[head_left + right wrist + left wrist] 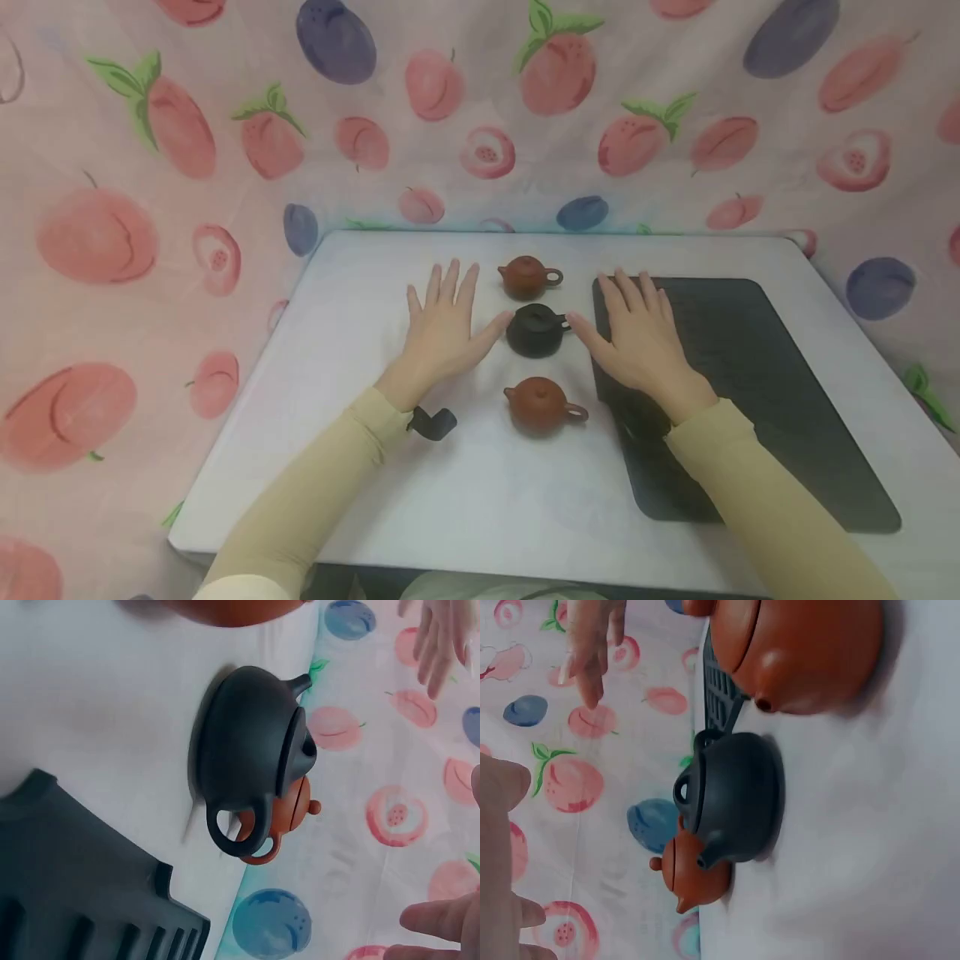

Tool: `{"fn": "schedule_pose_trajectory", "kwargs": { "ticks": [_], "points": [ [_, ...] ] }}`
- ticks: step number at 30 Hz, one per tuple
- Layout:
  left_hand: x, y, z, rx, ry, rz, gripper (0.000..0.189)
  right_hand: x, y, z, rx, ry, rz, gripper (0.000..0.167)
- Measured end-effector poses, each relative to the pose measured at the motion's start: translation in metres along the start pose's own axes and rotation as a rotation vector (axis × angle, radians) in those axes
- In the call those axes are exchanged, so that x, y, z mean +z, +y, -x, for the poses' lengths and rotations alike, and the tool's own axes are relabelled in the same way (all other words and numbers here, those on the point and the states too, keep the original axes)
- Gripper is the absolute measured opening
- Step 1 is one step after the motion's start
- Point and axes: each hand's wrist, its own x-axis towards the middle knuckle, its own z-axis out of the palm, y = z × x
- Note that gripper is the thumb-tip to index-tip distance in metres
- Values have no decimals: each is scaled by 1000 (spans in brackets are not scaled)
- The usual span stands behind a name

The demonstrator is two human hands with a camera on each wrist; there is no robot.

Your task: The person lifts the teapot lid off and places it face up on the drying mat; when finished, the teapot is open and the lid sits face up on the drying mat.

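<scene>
Three teapots stand in a column on the white table: a reddish-brown teapot [527, 279] at the back, a black teapot [535, 332] in the middle, and another reddish-brown teapot [538, 407] in front. My left hand [444, 333] is to their left, fingers straight and spread, holding nothing. On the right, my right hand [641, 342] is spread the same way above the dark tray's left part. Both thumbs point at the black teapot. The left wrist view shows the black teapot's spout [714, 849] and shows both hands raised above the table; the right wrist view shows its handle [240, 829].
A flat dark tray [772, 417] with slots lies on the table's right side. The white table [300, 467] ends at a fruit-printed cloth [360, 183] behind and at the sides. A small black piece [433, 423] sticks out by the left cuff.
</scene>
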Motion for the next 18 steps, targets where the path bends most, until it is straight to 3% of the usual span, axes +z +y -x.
{"fn": "schedule_pose_trajectory", "kwargs": {
  "ticks": [3,8,13,18],
  "points": [
    [3,0,9,30,32,113,93,0,1,7,-2,-13,-37,91],
    [14,0,29,53,76,415,79,4,-2,21,-37,-39,-170,80],
    [34,0,50,6,98,671,63,17,-13,41,-107,-92,-358,66],
    [57,0,61,-81,69,802,55,35,-26,51,-122,-94,-416,59]
  ]
}}
